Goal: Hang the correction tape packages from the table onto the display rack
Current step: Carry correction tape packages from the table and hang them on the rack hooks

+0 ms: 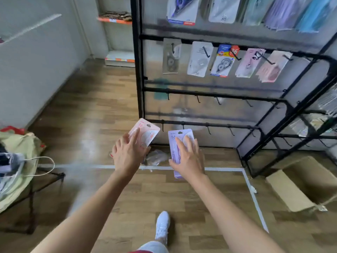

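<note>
My left hand [128, 154] grips a pink correction tape package [145, 133], index finger laid along its face. My right hand [188, 157] holds a stack of lilac correction tape packages [176, 143] from behind, fingers spread over the front. Both are held out in front of the black display rack [138, 70], level with its lowest hook bar [200, 123]. Several packages hang on the middle row [198, 59] and on the top row [182, 10]. The hooks of the two lower bars are bare.
A small table [31, 196] at the left carries a green cloth and a bag. An open cardboard box [300, 187] lies on the floor at the right. A crumpled plastic wrapper [157, 157] lies at the rack's foot. White tape lines [253, 194] mark the wooden floor.
</note>
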Demonstrator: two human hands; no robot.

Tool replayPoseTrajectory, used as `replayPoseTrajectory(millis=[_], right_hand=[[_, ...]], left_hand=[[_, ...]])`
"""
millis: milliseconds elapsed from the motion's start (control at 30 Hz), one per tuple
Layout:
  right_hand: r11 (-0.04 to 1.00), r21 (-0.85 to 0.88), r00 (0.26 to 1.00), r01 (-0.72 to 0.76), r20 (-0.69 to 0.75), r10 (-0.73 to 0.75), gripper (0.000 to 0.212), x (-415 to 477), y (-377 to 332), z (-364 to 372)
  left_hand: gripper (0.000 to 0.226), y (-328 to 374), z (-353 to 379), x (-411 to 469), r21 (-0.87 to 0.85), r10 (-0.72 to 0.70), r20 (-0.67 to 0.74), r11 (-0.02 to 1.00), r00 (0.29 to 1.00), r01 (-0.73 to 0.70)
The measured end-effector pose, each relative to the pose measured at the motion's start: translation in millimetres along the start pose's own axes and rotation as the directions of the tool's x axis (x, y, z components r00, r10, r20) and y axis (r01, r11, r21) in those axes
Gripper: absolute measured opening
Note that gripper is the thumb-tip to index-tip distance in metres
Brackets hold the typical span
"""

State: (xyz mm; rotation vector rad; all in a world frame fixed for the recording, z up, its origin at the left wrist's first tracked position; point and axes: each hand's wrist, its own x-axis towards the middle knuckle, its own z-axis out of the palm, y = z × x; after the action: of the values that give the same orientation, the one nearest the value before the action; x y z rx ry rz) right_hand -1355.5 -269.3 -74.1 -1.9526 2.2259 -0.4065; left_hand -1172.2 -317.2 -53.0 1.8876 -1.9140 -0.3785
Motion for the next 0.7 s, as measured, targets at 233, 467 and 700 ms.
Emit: replayPoseTrajectory(millis=[233,467,700], right_hand=[[0.993,-0.032,0.988,-0.109,-0.109,0.105,0.077,79,87,-53],[0.984,-0.013,0.961,-0.178,-0.216,0.171,0.075,139,159,-110],[0.978,0.055,0.894,-0.2,-0.398,0.206,0.074,185,226,-171]], left_hand=[[0.074,101,52,86,-0.082,0.117,-0.008,0.99,0.993,-0.117],[0.073,198,82,148,-0.13,0.275,-0.024,0.953,0.961,-0.275],[0.075,278,104,185,-0.185,0.412,-0.114,0.885,0.904,-0.427]])
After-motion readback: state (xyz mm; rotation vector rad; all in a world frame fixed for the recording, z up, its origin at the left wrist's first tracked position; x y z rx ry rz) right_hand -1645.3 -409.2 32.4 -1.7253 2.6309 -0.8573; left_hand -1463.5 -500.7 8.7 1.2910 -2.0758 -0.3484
